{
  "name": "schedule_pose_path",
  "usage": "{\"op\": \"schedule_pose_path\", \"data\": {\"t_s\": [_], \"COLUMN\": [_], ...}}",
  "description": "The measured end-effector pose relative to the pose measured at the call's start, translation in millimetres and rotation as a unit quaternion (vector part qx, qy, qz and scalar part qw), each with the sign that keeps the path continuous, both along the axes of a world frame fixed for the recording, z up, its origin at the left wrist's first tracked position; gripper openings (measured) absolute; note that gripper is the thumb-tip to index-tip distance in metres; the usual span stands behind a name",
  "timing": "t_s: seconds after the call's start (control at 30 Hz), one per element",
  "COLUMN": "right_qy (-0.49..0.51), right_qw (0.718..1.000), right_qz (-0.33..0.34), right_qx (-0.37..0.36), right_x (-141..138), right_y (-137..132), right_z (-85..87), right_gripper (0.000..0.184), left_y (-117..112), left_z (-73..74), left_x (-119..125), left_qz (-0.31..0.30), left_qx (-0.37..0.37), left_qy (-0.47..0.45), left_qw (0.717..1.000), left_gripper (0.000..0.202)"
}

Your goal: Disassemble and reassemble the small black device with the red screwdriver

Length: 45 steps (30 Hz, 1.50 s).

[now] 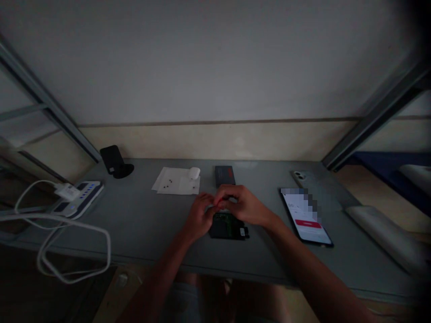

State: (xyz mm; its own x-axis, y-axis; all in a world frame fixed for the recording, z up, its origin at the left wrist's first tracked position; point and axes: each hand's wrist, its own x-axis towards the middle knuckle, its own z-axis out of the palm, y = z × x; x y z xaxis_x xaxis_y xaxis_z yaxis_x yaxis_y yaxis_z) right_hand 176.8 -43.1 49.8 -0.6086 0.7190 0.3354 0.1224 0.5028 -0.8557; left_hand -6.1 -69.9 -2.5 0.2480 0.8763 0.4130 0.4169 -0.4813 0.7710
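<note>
Over the desk, my left hand [201, 217] and my right hand [248, 205] meet with their fingertips closed together. Between them shows a small red thing [218, 202], mostly covered by the fingers, so its kind cannot be made out. Both hands appear to pinch it. Directly below lies a flat black device [218, 231] with a green circuit board [230, 224] exposed; my hands cover its far edge. Just beyond my right hand is a dark box [224, 174] with red lettering.
White paper sheets [175, 186] carry several tiny dark pieces and a white earbud case [194, 173]. A lit phone [305, 217] lies right, near another phone [299, 177]. At left are a black stand [114, 161], a power strip [82, 199] and a looping white cable [108, 251].
</note>
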Motion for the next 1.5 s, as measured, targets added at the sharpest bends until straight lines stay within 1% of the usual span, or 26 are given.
{"op": "schedule_pose_path", "data": {"t_s": [0.1,0.2,0.27,0.33,0.4,0.47,0.53,0.6,0.63,0.67,0.77,0.87,1.0,1.13,1.23,1.33,1.4,1.5], "right_qy": [0.004,0.005,0.004,0.005,0.002,-0.004,-0.009,-0.013,-0.014,-0.016,-0.024,-0.024,-0.021,-0.027,-0.028,-0.026,-0.025,-0.014], "right_qw": [1.000,0.999,0.999,0.999,0.998,0.998,0.999,0.999,1.000,1.000,0.999,0.996,0.991,0.980,0.969,0.960,0.957,0.962], "right_qz": [-0.026,-0.036,-0.037,-0.039,-0.043,-0.045,-0.034,-0.015,-0.010,-0.009,-0.030,-0.052,-0.083,-0.156,-0.198,-0.235,-0.245,-0.227], "right_qx": [0.009,0.010,0.015,0.027,0.036,0.038,0.034,0.027,0.024,0.022,0.029,0.062,0.099,0.118,0.146,0.151,0.154,0.153], "right_x": [-0.3,-1.7,-3.3,-5.0,-6.5,-7.1,-7.1,-6.8,-6.7,-6.8,-8.2,-10.2,-11.5,-9.8,-7.8,-6.4,-5.6,-4.5], "right_y": [1.6,2.7,2.5,1.9,1.5,1.9,3.0,4.5,5.1,5.6,6.4,6.9,10.0,16.5,21.1,24.4,26.1,28.7], "right_z": [-3.4,-6.1,-6.7,-6.8,-7.1,-7.9,-9.4,-11.2,-12.2,-13.2,-16.0,-18.9,-22.9,-27.6,-30.8,-34.1,-37.0,-41.2], "right_gripper": [0.007,0.007,0.008,0.008,0.007,0.006,0.005,0.005,0.005,0.005,0.004,0.005,0.007,0.005,0.005,0.006,0.007,0.009], "left_y": [-2.1,-5.5,-7.4,-7.8,-5.1,1.1,10.6,21.4,26.7,31.6,42.7,49.8,56.0,59.1,59.9,60.4,60.8,61.1], "left_z": [1.7,1.9,1.0,-0.1,-0.2,1.2,4.1,7.6,9.3,11.0,15.7,19.1,19.9,19.3,21.4,24.7,25.9,25.6], "left_x": [-0.2,-1.1,-2.0,-4.4,-9.8,-18.8,-30.2,-41.2,-45.6,-49.0,-53.8,-54.5,-56.2,-58.0,-56.6,-53.2,-51.5,-51.2], "left_qz": [-0.008,-0.007,0.004,0.029,0.084,0.161,0.226,0.272,0.274,0.261,0.207,0.180,0.171,0.157,0.136,0.120,0.115,0.110], "left_qx": [-0.016,-0.024,-0.025,-0.017,0.003,0.029,0.054,0.076,0.079,0.072,0.036,0.002,-0.031,-0.024,-0.014,-0.015,-0.018,-0.022], "left_qy": [0.008,0.009,0.010,0.003,0.000,0.033,0.117,0.204,0.242,0.282,0.387,0.445,0.469,0.487,0.526,0.550,0.554,0.554], "left_qw": [1.000,1.000,1.000,0.999,0.996,0.986,0.966,0.938,0.927,0.920,0.898,0.877,0.866,0.859,0.839,0.826,0.825,0.825], "left_gripper": [0.035,0.030,0.027,0.023,0.017,0.016,0.020,0.025,0.026,0.025,0.020,0.025,0.027,0.030,0.032,0.029,0.028,0.029]}}
